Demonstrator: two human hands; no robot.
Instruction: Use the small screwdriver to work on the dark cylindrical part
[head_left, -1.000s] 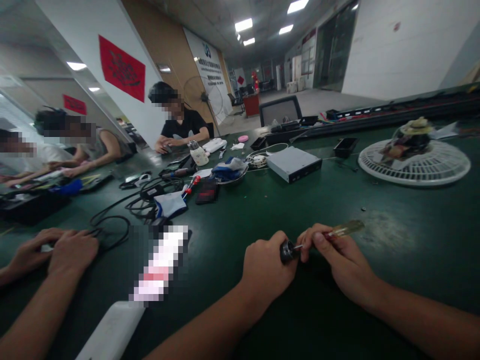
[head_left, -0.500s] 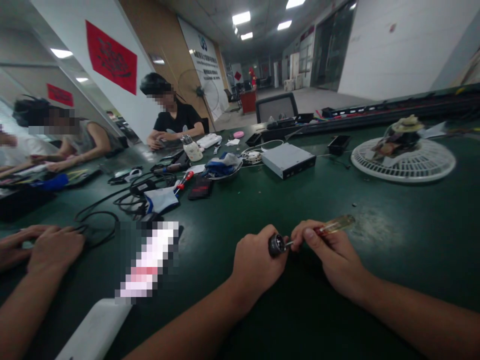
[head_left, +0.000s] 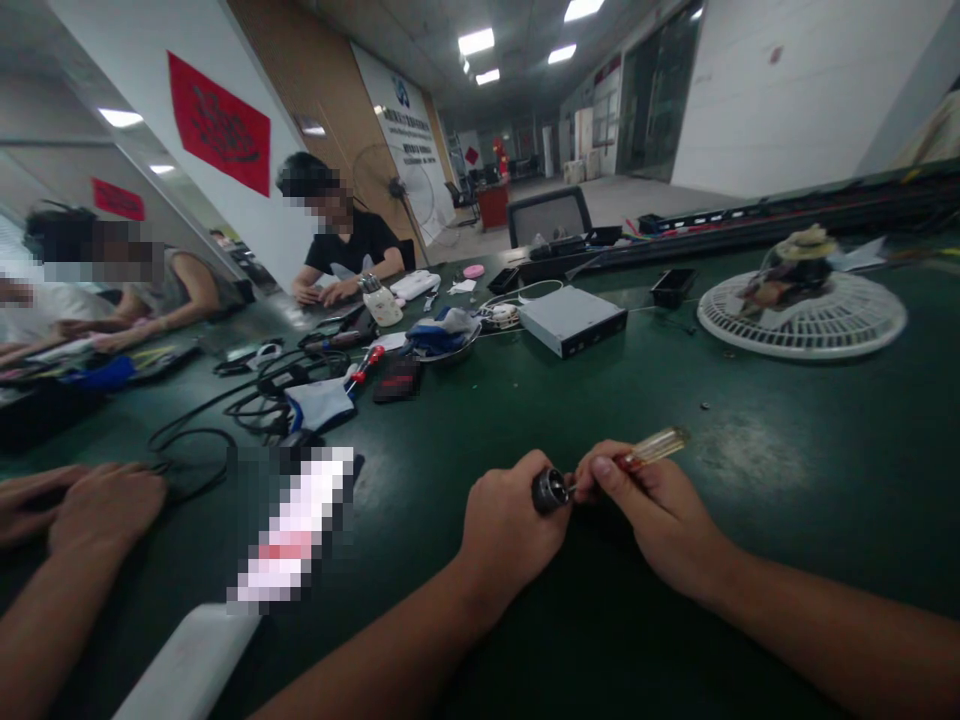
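My left hand (head_left: pixel 510 525) is closed round a small black cylindrical part (head_left: pixel 549 491) with a round, hollow end that faces right. Its exact kind does not show, and most of its body is hidden in my fingers. My right hand (head_left: pixel 664 510) grips a screwdriver (head_left: pixel 652 450) with a clear yellowish and red handle, close to where the shaft begins. The thin shaft points left, and its tip is at the open end of the black part. Both hands are held together above the green table (head_left: pixel 600 640).
Ahead lie a grey optical drive (head_left: pixel 574 318) and a white fan grille (head_left: pixel 802 320) with a motor on it. Cables, a red screwdriver (head_left: pixel 367 364) and a blue-white cloth (head_left: pixel 322 403) are to the left. A neighbour's hands (head_left: pixel 109 505) rest beside a lit phone (head_left: pixel 300 530).
The whole view has shifted slightly. The screwdriver handle has turned a little and sits slightly further left; both hands keep their grip.
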